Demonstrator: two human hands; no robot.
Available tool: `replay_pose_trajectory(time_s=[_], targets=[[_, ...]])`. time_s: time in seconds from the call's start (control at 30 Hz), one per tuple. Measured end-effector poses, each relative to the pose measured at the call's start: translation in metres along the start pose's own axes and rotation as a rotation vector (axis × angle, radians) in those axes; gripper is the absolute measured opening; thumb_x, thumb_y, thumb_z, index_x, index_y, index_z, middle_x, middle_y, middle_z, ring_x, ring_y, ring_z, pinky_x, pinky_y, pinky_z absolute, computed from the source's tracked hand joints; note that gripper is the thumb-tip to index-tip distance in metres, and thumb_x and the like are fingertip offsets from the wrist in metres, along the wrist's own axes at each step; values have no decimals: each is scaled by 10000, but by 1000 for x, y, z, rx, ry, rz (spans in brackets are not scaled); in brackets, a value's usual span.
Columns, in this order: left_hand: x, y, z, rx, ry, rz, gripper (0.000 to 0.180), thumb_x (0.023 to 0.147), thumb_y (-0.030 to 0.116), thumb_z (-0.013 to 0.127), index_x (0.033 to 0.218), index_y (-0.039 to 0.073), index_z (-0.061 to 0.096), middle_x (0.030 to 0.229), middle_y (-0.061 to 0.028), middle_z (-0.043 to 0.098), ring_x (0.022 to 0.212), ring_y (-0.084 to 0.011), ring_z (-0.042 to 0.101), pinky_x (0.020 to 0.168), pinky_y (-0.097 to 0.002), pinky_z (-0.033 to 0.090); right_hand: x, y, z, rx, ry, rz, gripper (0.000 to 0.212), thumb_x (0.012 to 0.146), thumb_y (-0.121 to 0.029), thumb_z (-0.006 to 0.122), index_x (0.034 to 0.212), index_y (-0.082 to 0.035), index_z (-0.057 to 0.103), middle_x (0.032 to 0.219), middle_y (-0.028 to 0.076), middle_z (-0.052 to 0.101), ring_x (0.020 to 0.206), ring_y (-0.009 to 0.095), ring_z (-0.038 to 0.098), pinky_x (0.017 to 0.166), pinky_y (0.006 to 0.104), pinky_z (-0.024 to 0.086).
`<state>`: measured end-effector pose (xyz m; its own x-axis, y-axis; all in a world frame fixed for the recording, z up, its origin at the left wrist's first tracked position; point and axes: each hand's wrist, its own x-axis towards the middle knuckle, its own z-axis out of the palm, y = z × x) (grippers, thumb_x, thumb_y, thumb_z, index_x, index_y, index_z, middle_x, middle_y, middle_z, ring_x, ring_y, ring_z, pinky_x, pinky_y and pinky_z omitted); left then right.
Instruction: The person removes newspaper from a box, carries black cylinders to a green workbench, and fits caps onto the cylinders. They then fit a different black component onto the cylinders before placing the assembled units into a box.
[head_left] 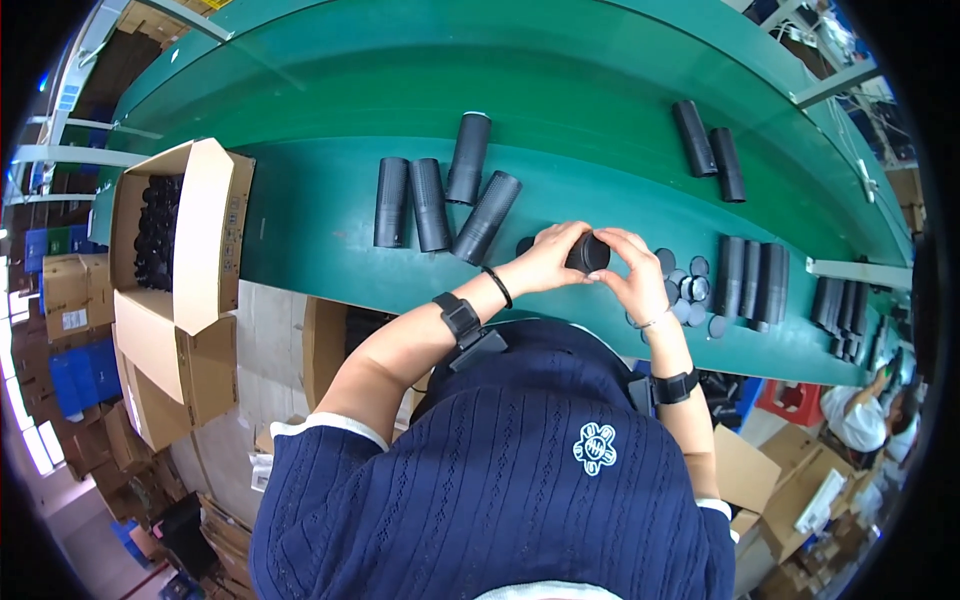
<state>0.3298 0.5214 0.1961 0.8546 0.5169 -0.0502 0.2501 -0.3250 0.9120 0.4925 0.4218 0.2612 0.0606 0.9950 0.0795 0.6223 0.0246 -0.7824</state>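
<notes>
Over the green worktop, my left hand (548,260) and my right hand (634,276) close together around a black ribbed cylinder (588,254). Its round dark end faces me, and the fingers of both hands press against its sides. A small dark piece (525,245) shows just left of my left hand; whether it belongs to the held cylinder I cannot tell. Beside my right hand lie several round black discs (697,288), some with shiny faces. Beyond my left hand rest several black textured tubes (430,205), one leaning at a slant (487,217).
More black tubes lie to the right (750,280), at the far right (840,305) and on the green belt (710,150) beyond. An open carton (213,235) full of black parts stands at the left. Another person (855,415) is at the right, past a red crate (792,402).
</notes>
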Motion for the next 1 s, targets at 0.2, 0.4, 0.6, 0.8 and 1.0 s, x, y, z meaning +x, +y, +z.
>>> replay_pose_trajectory(time_s=[0.2, 0.4, 0.6, 0.8, 1.0], targets=[[-6, -3, -1, 33, -40, 55, 847, 659, 432, 800, 1301, 37, 415, 1230, -202, 486, 1172, -367, 455, 998, -477, 355, -4, 2, 3, 4, 24, 6, 566, 617, -23, 780, 1158, -49, 616, 1173, 137, 611, 1089, 318, 579, 945, 372, 473], [-6, 2, 1, 18, -44, -13, 722, 826, 518, 643, 1300, 26, 412, 1237, -210, 475, 1169, -370, 445, 1008, -486, 330, -5, 3, 6, -88, 21, -43, 568, 599, -26, 787, 1144, -47, 631, 1166, 139, 612, 1078, 315, 582, 922, 369, 481], [-2, 0, 9, 21, -12, 34, 611, 885, 495, 575, 1255, 26, 444, 1209, -201, 491, 1151, -370, 450, 993, -468, 342, -3, -6, -1, -174, 3, -13, 536, 589, -20, 789, 1107, -41, 655, 1132, 139, 613, 1044, 325, 582, 889, 387, 486], [0, -3, 12, 49, 90, 214, 523, 848, 433, 636, 1160, 34, 506, 1079, -184, 578, 1014, -368, 552, 870, -463, 422, -5, -3, 10, -272, 52, -122, 472, 591, -80, 772, 1046, -31, 658, 1029, 131, 628, 989, 342, 572, 847, 402, 488], [-19, -9, -9, -67, 67, 13, 481, 885, 353, 622, 1209, 21, 493, 1134, -191, 567, 1083, -359, 533, 936, -435, 419, 3, -2, 22, 73, 33, -86, 538, 610, -119, 821, 1111, -40, 644, 1115, 123, 605, 1049, 324, 547, 912, 394, 463]])
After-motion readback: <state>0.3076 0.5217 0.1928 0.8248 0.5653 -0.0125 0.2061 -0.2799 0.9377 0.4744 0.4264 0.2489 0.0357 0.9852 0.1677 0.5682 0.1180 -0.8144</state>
